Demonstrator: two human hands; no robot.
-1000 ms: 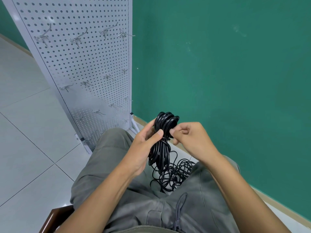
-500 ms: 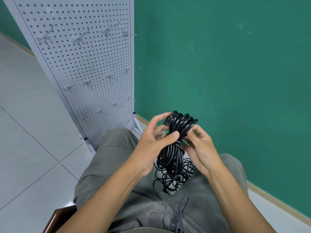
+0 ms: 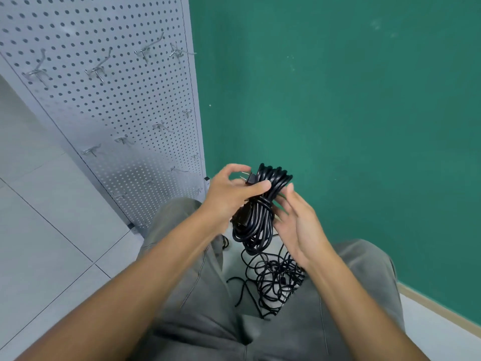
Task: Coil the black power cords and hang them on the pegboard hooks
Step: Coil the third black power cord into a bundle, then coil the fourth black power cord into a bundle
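**Coiled cord held at lap height, pegboard to the left**

A coiled bundle of black rubber power cord [image 3: 263, 207], bound round its middle by a few wraps of its own cable, is held upright between both hands above the lap of grey trousers [image 3: 197, 303]. The left hand [image 3: 229, 196] is curled round the bundle from the left, thumb laid across its front, fingers arched over the black two-pin plug [image 3: 247, 177] at the top. The right hand [image 3: 296, 225] is set against the right side of the bundle, palm turned inward and fingers nearly straight; only touching is seen, no grip. Both forearms reach in from the lower edge, the left somewhat blurred.

A loose tangle of black cord [image 3: 276, 280] is seen on the floor between the knees. The white perforated metal pegboard [image 3: 109, 100] with its silver wire hooks [image 3: 96, 71] stands left of the hands, beside a green wall [image 3: 338, 100].
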